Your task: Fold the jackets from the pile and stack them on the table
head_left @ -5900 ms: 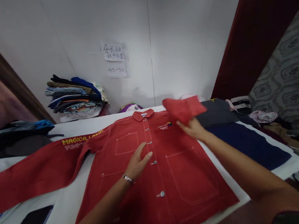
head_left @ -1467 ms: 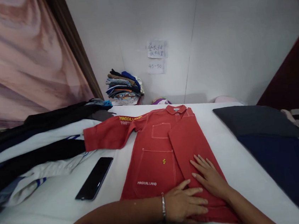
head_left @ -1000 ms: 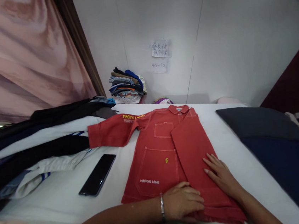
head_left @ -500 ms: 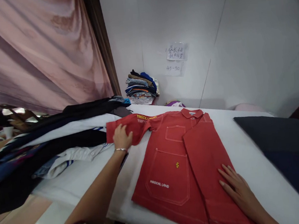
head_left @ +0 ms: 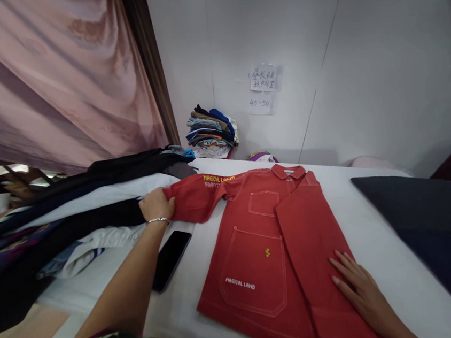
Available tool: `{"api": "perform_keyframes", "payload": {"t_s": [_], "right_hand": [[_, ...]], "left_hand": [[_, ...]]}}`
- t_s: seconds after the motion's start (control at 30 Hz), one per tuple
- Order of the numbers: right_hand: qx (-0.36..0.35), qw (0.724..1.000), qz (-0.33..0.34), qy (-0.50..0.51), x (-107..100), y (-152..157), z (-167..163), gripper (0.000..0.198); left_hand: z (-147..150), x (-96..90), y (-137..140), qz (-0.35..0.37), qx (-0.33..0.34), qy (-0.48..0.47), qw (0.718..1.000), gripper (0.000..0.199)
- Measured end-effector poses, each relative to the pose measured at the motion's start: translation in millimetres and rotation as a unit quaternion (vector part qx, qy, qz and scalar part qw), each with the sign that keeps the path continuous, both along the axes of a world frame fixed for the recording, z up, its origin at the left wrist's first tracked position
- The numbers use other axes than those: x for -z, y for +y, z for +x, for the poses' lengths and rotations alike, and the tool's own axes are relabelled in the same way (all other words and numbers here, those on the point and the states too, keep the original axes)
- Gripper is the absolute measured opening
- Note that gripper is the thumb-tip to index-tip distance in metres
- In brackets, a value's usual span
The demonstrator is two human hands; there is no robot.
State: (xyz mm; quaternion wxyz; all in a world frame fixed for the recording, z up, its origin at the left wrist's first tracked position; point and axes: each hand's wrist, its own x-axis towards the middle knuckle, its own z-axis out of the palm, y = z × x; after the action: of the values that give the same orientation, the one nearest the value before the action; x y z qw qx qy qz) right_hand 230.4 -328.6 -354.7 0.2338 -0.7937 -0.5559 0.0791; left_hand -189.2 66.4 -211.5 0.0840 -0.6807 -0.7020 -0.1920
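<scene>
A red collared shirt (head_left: 258,246) lies spread on the white table, with white stitching, pockets and "MAGICAL LAND" lettering. Its right-hand sleeve is folded down over the body, while the left-hand sleeve (head_left: 197,204) stretches out to the left. At that sleeve's cuff end, my left hand (head_left: 158,204) is closed around the fabric. My right hand (head_left: 353,279) rests flat on the folded sleeve near the shirt's right edge, fingers extended. Beside my left forearm lies a black phone (head_left: 173,258).
A heap of loose clothes (head_left: 72,206) covers the table's left side. Dark folded fabric (head_left: 423,207) lies at the right. Against the wall stands a stack of folded clothes (head_left: 211,130), below paper signs (head_left: 263,87). A pink curtain (head_left: 58,73) hangs at the left.
My left hand has moved left along the sleeve to its cuff and closed on it. The phone, mostly hidden before, now shows. My right hand stays on the shirt.
</scene>
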Motion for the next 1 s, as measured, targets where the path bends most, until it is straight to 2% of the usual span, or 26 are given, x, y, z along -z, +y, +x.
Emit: {"api": "perform_keyframes", "payload": {"t_s": [0.1,0.23,0.3,0.43,0.57,0.63,0.7,0.77,0.83,0.93,1.0], "right_hand": [[0.001,1.000,0.001,-0.003,0,1,0,0.054],[0.007,1.000,0.003,-0.009,2,2,1,0.052],[0.008,1.000,0.003,-0.011,2,2,2,0.050],[0.012,1.000,0.003,-0.010,3,2,2,0.050],[0.019,1.000,-0.001,0.003,3,3,1,0.051],[0.024,1.000,0.002,0.016,-3,6,1,0.051],[0.020,0.999,0.017,0.037,-19,13,-3,0.051],[0.002,0.996,0.039,0.086,-45,25,-10,0.052],[-0.026,0.982,0.060,0.177,-76,43,-20,0.056],[-0.070,0.931,0.102,0.342,-122,82,-41,0.063],[-0.091,0.886,0.149,0.429,-146,113,-56,0.077]], "left_hand": [[-4,-12.8,8,-0.079,-0.011,-0.098,0.992,0.036],[-3,-53.4,26,-0.055,0.025,-0.203,0.977,0.033],[3,-82.2,36,-0.009,0.045,-0.202,0.978,0.036],[25,-138.4,47,0.099,0.078,-0.141,0.982,0.040],[55,-172.3,47,0.089,0.121,-0.108,0.983,0.033],[71,-181.4,44,0.078,0.153,-0.109,0.979,0.035],[91,-188.3,37,0.069,0.194,-0.119,0.971,0.039],[114,-193.6,25,0.055,0.236,-0.131,0.961,0.039],[142,-195.4,5,0.035,0.284,-0.143,0.948,0.035],[186,-182.9,-36,-0.007,0.377,-0.165,0.911,0.038],[213,-161.6,-66,-0.064,0.453,-0.200,0.867,0.036]]}}
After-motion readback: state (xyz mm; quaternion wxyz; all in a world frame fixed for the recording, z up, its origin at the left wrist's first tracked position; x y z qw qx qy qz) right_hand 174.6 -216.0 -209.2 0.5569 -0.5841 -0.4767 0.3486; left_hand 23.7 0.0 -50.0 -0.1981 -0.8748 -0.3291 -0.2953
